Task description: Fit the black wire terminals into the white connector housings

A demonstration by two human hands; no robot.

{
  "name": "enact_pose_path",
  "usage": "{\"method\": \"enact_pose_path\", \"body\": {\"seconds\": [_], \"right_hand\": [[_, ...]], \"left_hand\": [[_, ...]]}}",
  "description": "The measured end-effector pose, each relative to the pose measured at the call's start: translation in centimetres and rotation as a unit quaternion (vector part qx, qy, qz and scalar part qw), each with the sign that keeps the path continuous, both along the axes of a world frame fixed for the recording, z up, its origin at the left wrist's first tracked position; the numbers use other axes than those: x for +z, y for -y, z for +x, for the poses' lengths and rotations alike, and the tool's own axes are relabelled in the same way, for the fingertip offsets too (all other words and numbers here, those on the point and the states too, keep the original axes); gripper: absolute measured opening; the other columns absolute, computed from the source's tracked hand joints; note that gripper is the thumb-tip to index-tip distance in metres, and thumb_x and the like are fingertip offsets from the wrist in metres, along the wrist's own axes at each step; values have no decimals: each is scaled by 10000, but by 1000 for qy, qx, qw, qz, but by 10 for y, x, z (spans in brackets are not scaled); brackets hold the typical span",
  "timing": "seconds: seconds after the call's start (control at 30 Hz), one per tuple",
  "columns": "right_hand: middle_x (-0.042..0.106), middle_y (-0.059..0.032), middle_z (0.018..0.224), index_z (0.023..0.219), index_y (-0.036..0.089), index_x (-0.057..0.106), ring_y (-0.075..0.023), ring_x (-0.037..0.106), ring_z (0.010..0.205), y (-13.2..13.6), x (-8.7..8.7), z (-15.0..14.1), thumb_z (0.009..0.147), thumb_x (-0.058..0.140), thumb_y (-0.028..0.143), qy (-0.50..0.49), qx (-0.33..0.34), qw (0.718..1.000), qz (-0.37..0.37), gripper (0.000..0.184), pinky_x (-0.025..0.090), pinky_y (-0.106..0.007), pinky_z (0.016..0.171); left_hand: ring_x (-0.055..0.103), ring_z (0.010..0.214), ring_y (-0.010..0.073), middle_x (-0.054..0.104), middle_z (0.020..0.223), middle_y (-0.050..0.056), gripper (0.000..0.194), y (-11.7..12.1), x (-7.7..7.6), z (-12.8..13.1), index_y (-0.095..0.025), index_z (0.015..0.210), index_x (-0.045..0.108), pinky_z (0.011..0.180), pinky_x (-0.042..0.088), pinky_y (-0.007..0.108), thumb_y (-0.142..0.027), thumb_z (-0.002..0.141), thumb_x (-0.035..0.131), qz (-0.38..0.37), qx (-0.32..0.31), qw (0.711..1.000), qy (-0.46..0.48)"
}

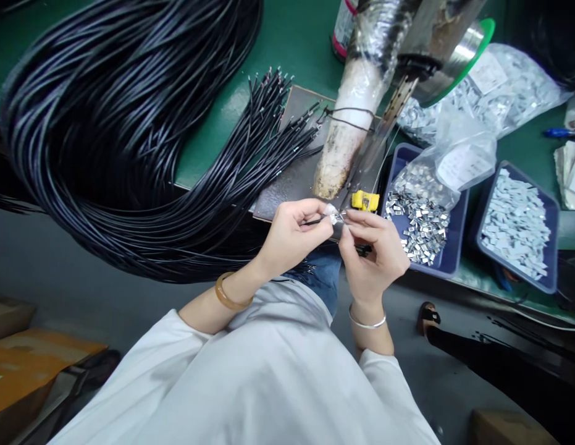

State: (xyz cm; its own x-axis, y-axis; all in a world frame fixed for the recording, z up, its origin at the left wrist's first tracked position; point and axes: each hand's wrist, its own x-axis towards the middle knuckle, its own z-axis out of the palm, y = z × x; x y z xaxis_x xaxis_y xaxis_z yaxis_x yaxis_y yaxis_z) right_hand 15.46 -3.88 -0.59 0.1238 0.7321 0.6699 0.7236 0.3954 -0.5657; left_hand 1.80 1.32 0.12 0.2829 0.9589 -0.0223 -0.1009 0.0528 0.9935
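My left hand (296, 235) pinches the end of a thin black cable (314, 221) near the front edge of the bench. White material (332, 213) shows at the fingertips; whether it is a finger wrap or a part cannot be told. My right hand (374, 250) is closed at the fingertips, meeting the left at the cable's tip. Between them is a tiny shiny piece (341, 217), too small to name. Just beyond sits a yellow block (365, 201). A long bundle of black cables (143, 228) lies to the left, its stripped ends fanned on a dark board (280, 188).
A plastic-wrapped duct (354, 111) and a metal fixture (401, 102) hang over the board. Right of my hands are a blue tray (456, 247) of metal shells and another tray (552, 247) of pale parts. Behind stand a wire spool (486, 34) and plastic bags (523, 86). Another person's leg (482, 364) shows below right.
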Motion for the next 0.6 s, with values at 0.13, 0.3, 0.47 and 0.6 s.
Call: {"method": "enact_pose_path", "body": {"seconds": [0.13,0.3,0.47,0.6], "right_hand": [[755,-28,1028,935,228,681,-157,729,946,0,3,-1,807,710,44,5,-4,1000,11,226,628,-320,823],[752,-40,1061,909,223,634,-160,733,959,3,-1,-2,806,693,47,1,18,1000,9,212,640,-319,821],[757,-53,1046,940,206,638,-158,738,958,6,-3,0,801,689,33,0,24,1000,13,228,623,-305,846],[753,-36,1041,942,221,649,-161,742,944,7,0,1,848,664,83,-50,20,998,-40,168,638,-320,804]], "left_hand": [[341,497,41,455,549,-45,101,1,1,0,-120,726,675,443,262,151,-213,758,654,18,1,1000,-1],[403,514,45,511,563,-34,107,-1,1,-2,-116,697,658,471,326,148,-205,753,641,-2,-11,1000,29],[386,486,32,498,532,-55,74,-1,3,-3,-121,681,644,462,308,145,-177,716,676,-45,-18,997,54],[511,538,55,636,610,-12,77,0,4,-5,-116,703,698,523,414,159,-191,712,713,-60,-17,995,79]]}}
